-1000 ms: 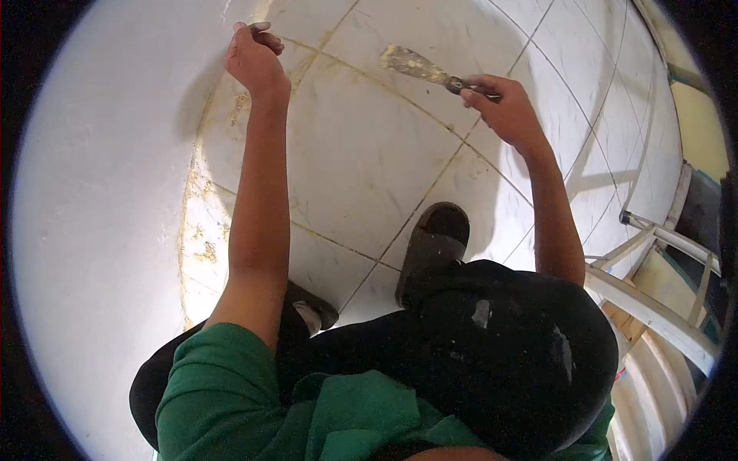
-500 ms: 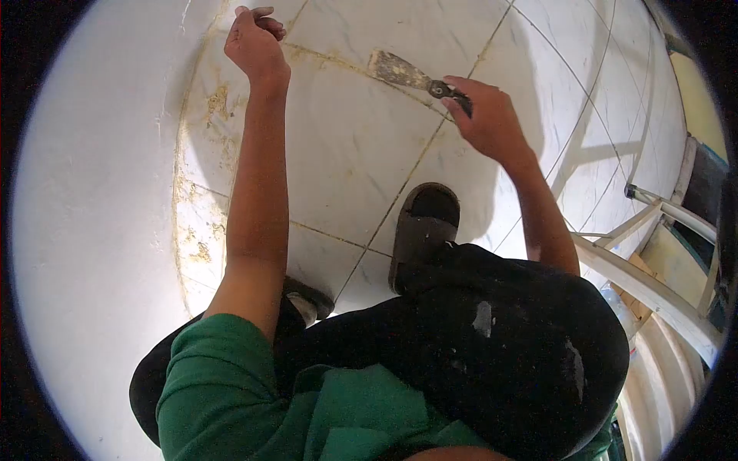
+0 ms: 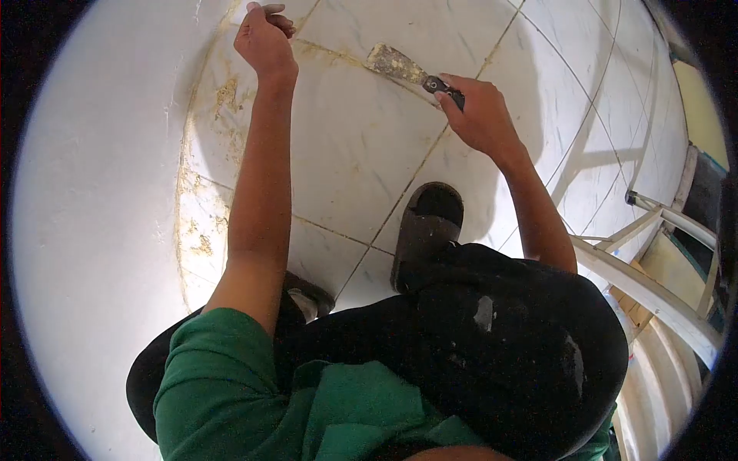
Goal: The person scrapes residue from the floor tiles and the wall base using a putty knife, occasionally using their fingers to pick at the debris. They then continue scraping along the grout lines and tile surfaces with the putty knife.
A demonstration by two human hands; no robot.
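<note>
My right hand [image 3: 478,115] grips the dark handle of a putty knife [image 3: 393,61]. Its stained metal blade lies flat on the yellowish grout line of the white marble floor tiles [image 3: 354,146]. My left hand [image 3: 265,42] is curled into a fist at the top of the view, where the floor meets the white wall [image 3: 100,192]. A pale tip shows above the fist; I cannot tell whether it is a finger or a small object. I am crouching, with a green sleeve and dark trousers at the bottom of the view.
My black sandal [image 3: 430,223] stands on the tiles under my right arm, and the other sandal [image 3: 309,300] shows near my left knee. Yellow-brown residue [image 3: 204,246] marks the floor along the wall. A white metal frame [image 3: 653,288] stands at the right.
My right hand and the putty knife have shifted left and up along the grout line. My left hand has risen slightly toward the top of the view.
</note>
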